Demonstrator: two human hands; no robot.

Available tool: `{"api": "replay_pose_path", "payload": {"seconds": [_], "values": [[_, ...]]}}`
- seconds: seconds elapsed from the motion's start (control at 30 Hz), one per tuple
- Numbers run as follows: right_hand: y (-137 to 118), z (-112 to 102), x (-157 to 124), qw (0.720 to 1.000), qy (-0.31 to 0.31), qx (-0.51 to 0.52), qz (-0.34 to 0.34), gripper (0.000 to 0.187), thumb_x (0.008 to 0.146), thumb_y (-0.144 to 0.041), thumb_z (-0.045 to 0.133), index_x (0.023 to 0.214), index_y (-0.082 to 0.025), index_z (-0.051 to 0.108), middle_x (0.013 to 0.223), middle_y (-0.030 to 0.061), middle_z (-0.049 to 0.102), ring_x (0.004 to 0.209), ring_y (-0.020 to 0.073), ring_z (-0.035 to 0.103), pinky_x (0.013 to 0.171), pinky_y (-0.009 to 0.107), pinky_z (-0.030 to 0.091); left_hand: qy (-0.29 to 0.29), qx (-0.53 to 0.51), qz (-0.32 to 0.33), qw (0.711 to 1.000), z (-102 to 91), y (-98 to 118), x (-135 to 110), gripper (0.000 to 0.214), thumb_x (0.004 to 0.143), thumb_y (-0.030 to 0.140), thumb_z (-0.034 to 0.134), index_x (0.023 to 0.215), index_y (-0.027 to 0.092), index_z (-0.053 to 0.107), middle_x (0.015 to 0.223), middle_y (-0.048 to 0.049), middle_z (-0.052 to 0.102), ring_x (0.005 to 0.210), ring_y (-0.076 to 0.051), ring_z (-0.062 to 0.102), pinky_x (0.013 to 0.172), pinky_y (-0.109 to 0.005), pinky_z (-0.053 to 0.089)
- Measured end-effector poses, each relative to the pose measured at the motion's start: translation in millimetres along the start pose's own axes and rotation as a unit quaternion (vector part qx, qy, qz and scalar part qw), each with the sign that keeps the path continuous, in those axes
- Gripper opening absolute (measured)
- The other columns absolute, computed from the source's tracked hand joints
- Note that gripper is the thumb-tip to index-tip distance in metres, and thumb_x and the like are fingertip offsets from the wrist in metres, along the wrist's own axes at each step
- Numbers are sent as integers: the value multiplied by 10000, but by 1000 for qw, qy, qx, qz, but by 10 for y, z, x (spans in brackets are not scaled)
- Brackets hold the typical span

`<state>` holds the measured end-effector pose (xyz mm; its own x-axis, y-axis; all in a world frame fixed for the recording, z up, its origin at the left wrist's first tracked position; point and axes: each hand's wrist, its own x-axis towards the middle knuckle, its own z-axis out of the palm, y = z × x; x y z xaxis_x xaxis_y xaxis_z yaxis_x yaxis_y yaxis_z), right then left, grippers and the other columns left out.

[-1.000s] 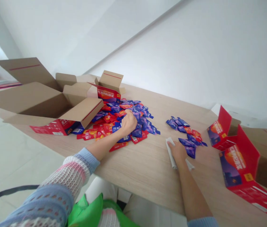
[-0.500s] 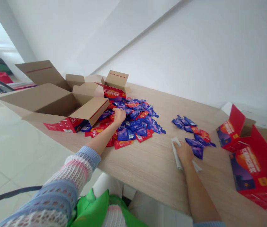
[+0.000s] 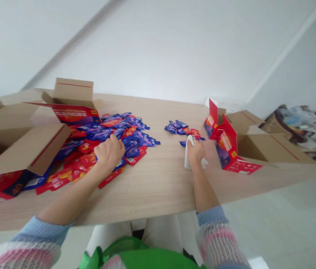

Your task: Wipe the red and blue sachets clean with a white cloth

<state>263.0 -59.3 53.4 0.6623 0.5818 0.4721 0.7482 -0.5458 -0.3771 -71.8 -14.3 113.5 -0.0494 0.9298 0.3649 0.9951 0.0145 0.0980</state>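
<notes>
My left hand (image 3: pixel 109 152) is curled at the front right part of a large pile of blue and red sachets (image 3: pixel 102 130). Its fingers are closed, and whatever they may grip is hidden. On the right, my right hand (image 3: pixel 196 151) holds a folded white cloth (image 3: pixel 186 158) against the table. Just beyond that hand lies a smaller group of blue and red sachets (image 3: pixel 178 127), partly covered by the hand and cloth.
A large open carton (image 3: pixel 46 149) stands at the left, with a smaller open red carton (image 3: pixel 75 112) behind the pile. More open red cartons (image 3: pixel 229 145) stand right of my right hand. The wooden table (image 3: pixel 152 186) backs onto a white wall. A heap of bags (image 3: pixel 309 123) lies far right.
The view has turned right. My left hand has moved toward the front right of the pile. My right hand, still on the cloth, has come closer to the small group of sachets.
</notes>
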Motion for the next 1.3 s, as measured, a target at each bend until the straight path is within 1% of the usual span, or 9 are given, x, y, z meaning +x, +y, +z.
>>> {"api": "replay_pose_path", "payload": {"seconds": [0.17, 0.27, 0.47, 0.63, 0.8, 0.9, 1.07, 1.17, 1.3], "values": [[445, 85, 197, 993, -58, -42, 95, 413, 895, -401, 466, 1270, -261, 564, 1141, 118, 604, 1012, 257, 597, 832, 357, 457, -42, -13, 182, 982, 221, 450, -336, 391, 902, 318, 280, 999, 86, 578, 856, -179, 646, 788, -342, 642, 646, -410, 458], [639, 170, 257, 977, -116, -70, 165, 457, 894, -421, 445, 1263, -178, 566, 1141, 177, 605, 1050, 292, 593, 844, 398, 470, -51, -40, 284, 957, 376, 676, -571, 425, 928, 352, 259, 974, 88, 589, 886, -177, 634, 821, -309, 630, 652, -375, 441], [590, 295, 253, 975, -176, -76, 115, 459, 895, -438, 448, 1219, -151, 600, 1178, 205, 595, 1084, 321, 581, 886, 440, 448, -22, -87, 514, 853, 731, 841, -846, 386, 941, 309, 266, 844, 160, 608, 806, -98, 612, 772, -233, 593, 687, -378, 410], [240, 339, 71, 967, -243, -67, -40, 420, 904, -482, 454, 1124, -188, 658, 1106, 148, 652, 1052, 257, 600, 877, 327, 438, -25, -154, 477, 865, 908, 780, -701, 298, 911, 289, 318, 978, 158, 577, 928, -97, 608, 793, -207, 591, 723, -364, 450], [-115, 313, -193, 928, -298, -14, -224, 410, 911, -528, 429, 1106, -261, 671, 1081, 76, 672, 1027, 209, 605, 842, 250, 422, 17, -207, 417, 885, 1022, 844, -495, 468, 865, 337, 410, 1248, 69, 433, 1389, -213, 387, 1254, -295, 422, 951, -414, 418], [-240, 307, -290, 935, -283, 7, -215, 408, 913, -531, 426, 1091, -267, 681, 1047, 62, 684, 1003, 197, 610, 825, 237, 419, 28, -193, 425, 884, 1155, 1083, -300, 530, 859, 350, 419, 1284, 35, 403, 1465, -241, 279, 1389, -326, 213, 1086, -476, 265], [-228, 323, -288, 965, -229, 26, -127, 368, 897, -496, 483, 1133, -274, 659, 1067, 64, 686, 1010, 209, 606, 827, 263, 424, -14, -176, 432, 884, 1417, 1687, 125, 604, 851, 329, 409, 1340, -21, 358, 1501, -233, 241, 1426, -299, 67, 1134, -443, 146], [-142, 336, -248, 973, -210, 31, -88, 383, 887, -492, 498, 1174, -279, 636, 1070, 69, 686, 996, 215, 614, 821, 275, 432, -57, -162, 406, 898, 1497, 1968, 298, 596, 884, 349, 357, 1379, 17, 346, 1507, -194, 262, 1420, -286, 100, 1129, -453, 125], [-21, 368, -159, 978, -196, 34, -64, 404, 875, -495, 502, 1190, -275, 631, 1054, 72, 690, 975, 212, 625, 796, 263, 442, -92, -146, 381, 908, 1476, 2112, 331, 596, 900, 397, 349, 1383, 47, 363, 1434, -208, 375, 1334, -300, 290, 1091, -465, 171]]}}
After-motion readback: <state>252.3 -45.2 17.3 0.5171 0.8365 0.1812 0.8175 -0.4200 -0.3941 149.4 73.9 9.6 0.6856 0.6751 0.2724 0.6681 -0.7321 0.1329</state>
